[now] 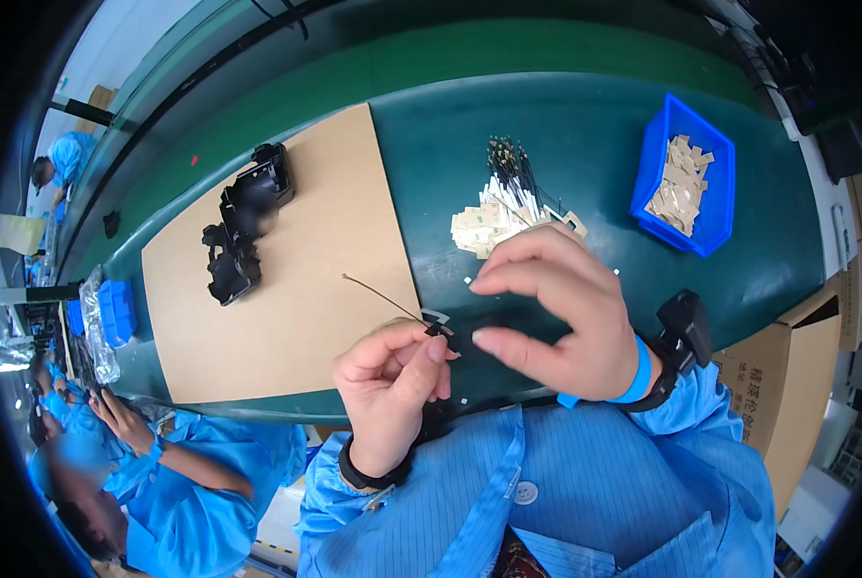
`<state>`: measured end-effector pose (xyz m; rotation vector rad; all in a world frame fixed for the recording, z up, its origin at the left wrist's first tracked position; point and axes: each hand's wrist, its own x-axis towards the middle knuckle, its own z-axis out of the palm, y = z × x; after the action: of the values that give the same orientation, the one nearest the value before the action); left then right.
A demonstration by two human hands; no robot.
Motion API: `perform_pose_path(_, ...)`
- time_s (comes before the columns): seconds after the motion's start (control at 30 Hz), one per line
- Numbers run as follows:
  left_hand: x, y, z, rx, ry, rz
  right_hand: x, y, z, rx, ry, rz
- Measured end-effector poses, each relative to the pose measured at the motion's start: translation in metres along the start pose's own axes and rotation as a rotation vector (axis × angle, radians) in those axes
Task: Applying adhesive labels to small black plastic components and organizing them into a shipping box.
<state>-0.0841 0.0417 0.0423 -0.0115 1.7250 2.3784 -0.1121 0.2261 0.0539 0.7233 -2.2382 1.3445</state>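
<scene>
My left hand pinches a thin dark cable between thumb and fingers, just off the lower right corner of a brown cardboard sheet. One end of the cable sticks out to the upper left; a small black piece shows at the fingertips. My right hand is a little to the right, thumb and fingers apart, with nothing visible between them. Beyond it lies a bundle of similar black cables with gold-coloured ends. Cream and white flat tabs are at the near end of that bundle.
Black molded plastic parts stand on the cardboard sheet at left. A blue bin of tan tabs is at far right on the green table. Near left, a co-worker in blue sits close by. An opened carton stands at right.
</scene>
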Motion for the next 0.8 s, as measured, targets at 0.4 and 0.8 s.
perform_pose_path(0.4, -0.004, 0.004, -0.001, 0.014, -0.035, -0.030, 0.000, 0.000, 0.004, 0.627, -0.331, 0.605)
perform_pose_path(0.8, -0.003, 0.004, -0.008, -0.139, -0.087, -0.213, -0.002, -0.007, 0.017, 0.177, -0.128, 0.253)
